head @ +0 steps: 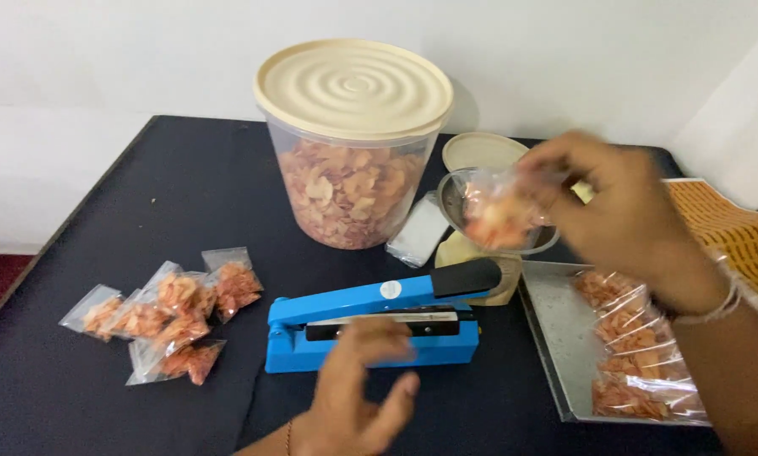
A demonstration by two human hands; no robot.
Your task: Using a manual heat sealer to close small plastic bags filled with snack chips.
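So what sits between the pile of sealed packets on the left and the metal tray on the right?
In the head view, the blue heat sealer lies between the pile of sealed packets and the metal tray, with the left hand over its front edge.

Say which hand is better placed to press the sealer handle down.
Left, probably. The left hand hovers empty right in front of the blue sealer, while the right hand is busy holding a snack bag over the bowl.

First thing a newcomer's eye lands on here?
Probably the big clear tub of orange-pink chips with its cream ribbed lid, at the back centre of the dark table. Then the bright blue heat sealer in front of it, with the left hand hovering just over it. On the right, the right hand holds a small filled bag above a bowl.
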